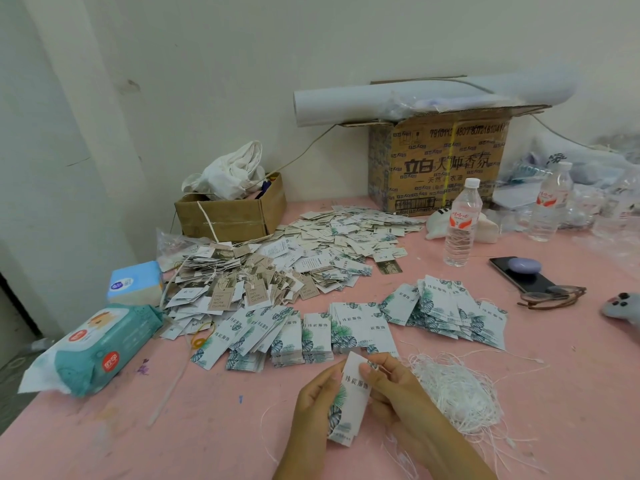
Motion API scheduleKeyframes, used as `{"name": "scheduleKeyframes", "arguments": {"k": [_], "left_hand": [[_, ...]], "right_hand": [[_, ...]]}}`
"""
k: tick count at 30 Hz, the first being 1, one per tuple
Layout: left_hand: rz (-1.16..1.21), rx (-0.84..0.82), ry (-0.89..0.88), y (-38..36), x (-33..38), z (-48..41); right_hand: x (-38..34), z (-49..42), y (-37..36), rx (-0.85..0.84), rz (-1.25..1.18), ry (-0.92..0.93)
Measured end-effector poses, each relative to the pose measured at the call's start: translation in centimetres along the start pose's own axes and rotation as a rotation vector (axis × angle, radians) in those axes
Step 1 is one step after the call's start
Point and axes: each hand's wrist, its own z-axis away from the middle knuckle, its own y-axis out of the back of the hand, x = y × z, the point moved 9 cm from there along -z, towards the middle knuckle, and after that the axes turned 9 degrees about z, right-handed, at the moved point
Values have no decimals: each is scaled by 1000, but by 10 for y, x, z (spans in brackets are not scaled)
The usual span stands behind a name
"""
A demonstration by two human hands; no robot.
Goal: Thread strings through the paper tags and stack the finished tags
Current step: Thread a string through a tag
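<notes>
I judge threading in hand; left grip (317, 400) and right grip (393, 393) pinch a white leaf-printed paper tag (353, 401) beside tangled white strings (457, 393); next needs its hole.

table (207, 427): pink | tags (351, 400): white, green leaf print | strings (460, 393): white | wipes pack (100, 348): teal

Packing workroom: tag heaps (332, 237), cardboard boxes (440, 161), pink table (207, 427).

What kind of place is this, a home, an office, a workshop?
Probably a small workroom for garment-tag piecework: heaps of printed paper tags lie on the pink table, a tangle of white strings lies beside the right hand, and cardboard cartons stand against the wall.
</notes>
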Motion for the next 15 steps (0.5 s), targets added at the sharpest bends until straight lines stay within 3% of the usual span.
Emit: {"name": "scheduleKeyframes", "arguments": {"k": [10, 15], "left_hand": [[7, -66, 34, -9, -2, 5], [128, -88, 52, -9, -1, 0]], "right_hand": [[-2, 3, -3, -37, -69, -19], [2, 1, -1, -67, -51, -38]]}}
